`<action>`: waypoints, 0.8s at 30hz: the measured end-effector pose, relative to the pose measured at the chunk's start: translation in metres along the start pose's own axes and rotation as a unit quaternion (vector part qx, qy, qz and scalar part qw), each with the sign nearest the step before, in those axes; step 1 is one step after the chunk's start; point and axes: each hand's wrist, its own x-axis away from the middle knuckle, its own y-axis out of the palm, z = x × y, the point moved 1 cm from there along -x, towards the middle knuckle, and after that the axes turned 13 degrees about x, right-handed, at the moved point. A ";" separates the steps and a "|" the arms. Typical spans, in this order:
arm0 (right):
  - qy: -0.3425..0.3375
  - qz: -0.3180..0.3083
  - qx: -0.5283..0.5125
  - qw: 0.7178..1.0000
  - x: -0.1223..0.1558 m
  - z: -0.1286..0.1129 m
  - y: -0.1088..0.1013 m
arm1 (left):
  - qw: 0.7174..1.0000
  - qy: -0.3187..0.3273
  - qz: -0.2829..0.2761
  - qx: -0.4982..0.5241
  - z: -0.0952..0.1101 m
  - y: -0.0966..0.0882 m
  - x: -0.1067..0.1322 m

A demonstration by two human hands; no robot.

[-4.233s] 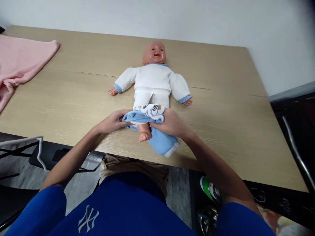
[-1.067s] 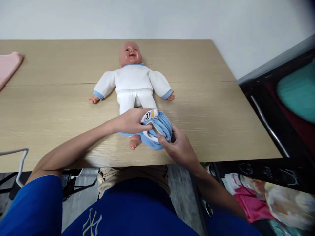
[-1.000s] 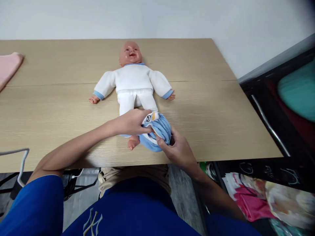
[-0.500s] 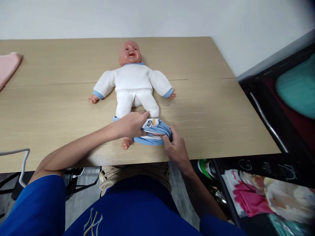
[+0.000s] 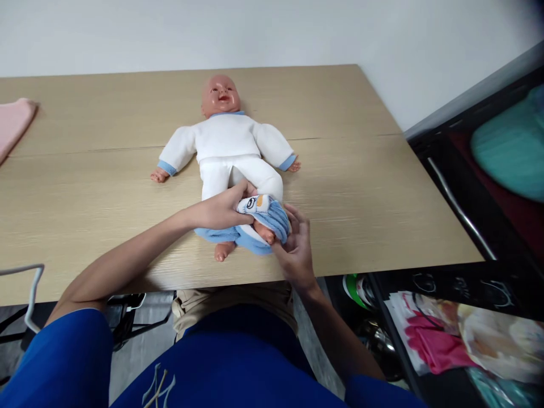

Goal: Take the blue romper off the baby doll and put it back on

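A baby doll (image 5: pixel 227 136) in a white suit with blue cuffs lies on its back, its feet toward me. Bunched around its lower legs is a pair of blue and white baby pants (image 5: pixel 276 220) with a small printed patch. My left hand (image 5: pixel 223 209) is closed on the cloth at the patch, its thumb by the doll's leg. On the other side my right hand (image 5: pixel 297 241) grips the gathered blue cloth. One doll foot (image 5: pixel 264 232) pokes out of the bunched leg opening; the other foot (image 5: pixel 223 250) shows below the pants.
The wooden table (image 5: pixel 361 187) ends just in front of my body. A pink cloth (image 5: pixel 15 124) lies at the far left, and a white cable (image 5: pixel 36 283) hangs near the left edge. To the right stands a black cart (image 5: pixel 450 283) holding bags and a pink item.
The doll's foot on the right has come into view through the bunched opening. Its leg is bent outward more, and my right hand has shifted round the cloth.
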 end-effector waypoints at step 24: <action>-0.255 -0.332 0.216 0.882 -0.128 -0.050 -0.063 | 0.977 0.041 -0.018 -0.206 0.032 -0.024 0.029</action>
